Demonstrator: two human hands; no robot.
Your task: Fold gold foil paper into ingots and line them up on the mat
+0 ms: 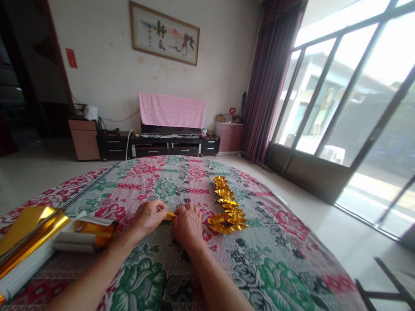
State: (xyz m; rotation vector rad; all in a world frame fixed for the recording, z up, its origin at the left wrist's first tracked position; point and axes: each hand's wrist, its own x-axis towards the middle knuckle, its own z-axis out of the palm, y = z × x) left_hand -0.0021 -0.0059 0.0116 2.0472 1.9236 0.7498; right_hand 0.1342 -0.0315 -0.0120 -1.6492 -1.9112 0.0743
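My left hand and my right hand rest side by side on a round table under a floral cloth. Both have their fingers curled and pinch a small piece of gold foil paper between them, pressed against the cloth. Just right of my right hand, a row of several folded gold paper ingots runs away from me across the table. A stack of gold foil sheets with white backing lies at the near left, well apart from my left hand.
A dark low TV cabinet with a pink cloth over the screen stands against the far wall under a framed picture. Large glass doors and a purple curtain fill the right side. A dark wooden frame lies on the floor at right.
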